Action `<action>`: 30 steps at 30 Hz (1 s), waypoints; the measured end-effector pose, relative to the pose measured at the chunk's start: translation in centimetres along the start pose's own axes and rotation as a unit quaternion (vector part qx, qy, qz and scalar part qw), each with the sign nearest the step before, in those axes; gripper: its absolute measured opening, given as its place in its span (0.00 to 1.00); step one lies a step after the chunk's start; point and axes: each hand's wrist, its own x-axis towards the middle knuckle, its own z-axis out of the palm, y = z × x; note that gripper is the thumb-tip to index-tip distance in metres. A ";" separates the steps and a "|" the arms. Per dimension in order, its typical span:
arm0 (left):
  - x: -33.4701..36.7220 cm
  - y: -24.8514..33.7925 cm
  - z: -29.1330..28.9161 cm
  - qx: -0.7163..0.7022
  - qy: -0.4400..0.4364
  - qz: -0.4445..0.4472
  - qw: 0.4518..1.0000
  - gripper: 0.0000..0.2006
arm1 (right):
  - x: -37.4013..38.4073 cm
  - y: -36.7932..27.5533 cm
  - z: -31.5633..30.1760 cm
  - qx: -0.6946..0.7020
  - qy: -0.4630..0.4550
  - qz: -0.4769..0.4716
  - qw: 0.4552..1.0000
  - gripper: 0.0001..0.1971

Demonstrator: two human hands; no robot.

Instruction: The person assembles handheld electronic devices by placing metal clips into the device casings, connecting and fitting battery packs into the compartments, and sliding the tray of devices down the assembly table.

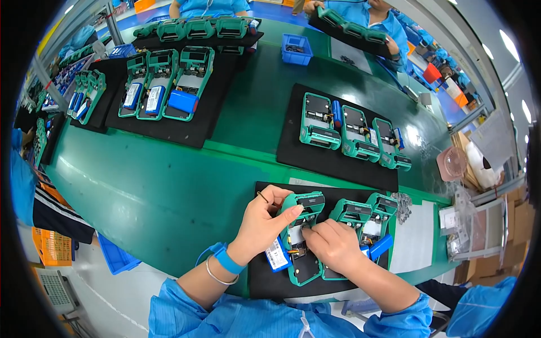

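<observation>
A green handheld device housing [305, 271] lies open on a black mat [260, 286] in front of me, its circuit parts showing. My left hand [256, 228] grips its upper end, thumb on the near side and fingers round the far edge. Bent into the middle of the same housing are the fingers of my right hand [333, 243]; what they pinch, if anything, is hidden. At the housing's left side rests a blue battery pack [277, 255] with a white label. Two similar housings, one with a dark top [353, 210] and one farther right [382, 206], lie beside it, partly covered by my right hand.
Another blue battery pack [381, 247] sits by the right housing. Small dark parts [403, 207] are heaped beside white paper [413, 239]. More housings lie on mats [293, 152] ahead and at the left. A blue bin [296, 49] stands farther back; a co-worker [389, 25] holds a loaded mat.
</observation>
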 end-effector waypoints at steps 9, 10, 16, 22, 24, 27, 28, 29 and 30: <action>-0.2 -0.1 0.0 0.004 -0.001 0.001 1.000 0.15 | -0.3 -0.1 0.2 -0.027 -0.014 -0.009 1.000 0.13; -0.2 -0.1 0.0 0.002 0.001 0.002 1.000 0.15 | -0.2 -0.1 0.2 -0.026 -0.014 -0.010 1.000 0.13; -0.1 0.2 -0.2 0.023 -0.003 -0.006 1.000 0.16 | 0.1 0.2 0.4 -0.037 -0.004 0.025 0.999 0.12; -0.4 -0.1 0.6 0.139 0.005 0.038 0.990 0.24 | 1.1 0.2 -0.6 -0.093 -0.033 0.048 0.994 0.08; -0.4 0.3 0.4 0.104 0.006 -0.009 0.995 0.26 | 0.9 0.2 -0.3 -0.084 -0.027 0.045 0.995 0.08; -0.6 0.4 -0.4 0.116 -0.021 0.002 0.993 0.25 | -0.4 1.1 -1.5 -0.029 0.047 0.064 0.996 0.11; -0.7 0.4 -1.0 0.108 -0.021 -0.007 0.994 0.25 | -1.1 1.6 -2.5 -0.015 0.065 0.079 0.995 0.12; -0.8 0.3 -1.6 0.101 -0.018 -0.017 0.995 0.25 | -2.4 2.1 -3.6 -0.030 0.080 0.101 0.991 0.11; -0.8 0.6 -2.1 0.090 -0.016 -0.020 0.996 0.24 | -4.0 3.1 -4.1 -0.040 0.122 0.145 0.981 0.11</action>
